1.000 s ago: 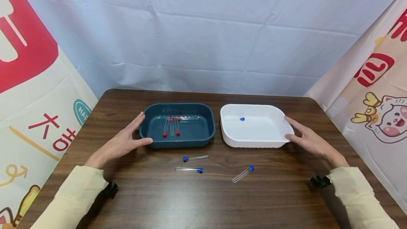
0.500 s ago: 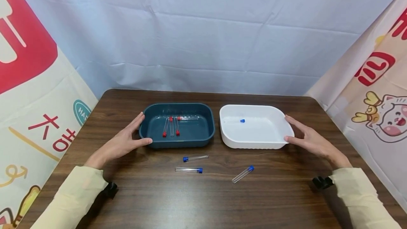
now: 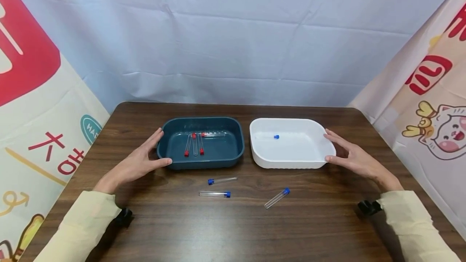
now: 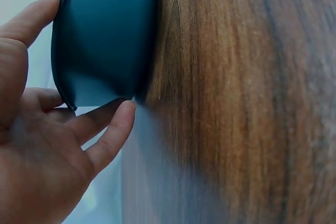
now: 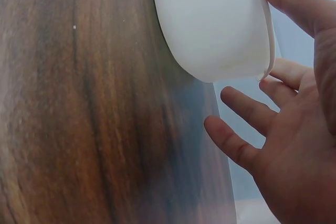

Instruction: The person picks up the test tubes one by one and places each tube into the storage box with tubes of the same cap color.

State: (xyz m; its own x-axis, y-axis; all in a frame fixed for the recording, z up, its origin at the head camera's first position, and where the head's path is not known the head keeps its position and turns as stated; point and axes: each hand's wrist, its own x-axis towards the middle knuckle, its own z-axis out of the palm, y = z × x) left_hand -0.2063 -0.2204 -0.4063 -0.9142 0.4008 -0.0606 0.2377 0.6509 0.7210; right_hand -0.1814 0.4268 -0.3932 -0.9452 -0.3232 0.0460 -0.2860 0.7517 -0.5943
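Left hand: spread, touching teal tray
Right hand: spread, touching white tray
Red-capped test tubes: four in teal tray
Blue-capped test tubes: one in white tray, three on wooden table

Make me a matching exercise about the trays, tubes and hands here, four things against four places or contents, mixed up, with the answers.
1. red-capped tubes
2. white tray
3. left hand
4. right hand

A. at the outer end of the teal tray
B. has one blue-capped tube inside
C. at the white tray's outer end
D. lying inside the teal tray

Pairs: 1-D, 2-B, 3-A, 4-C
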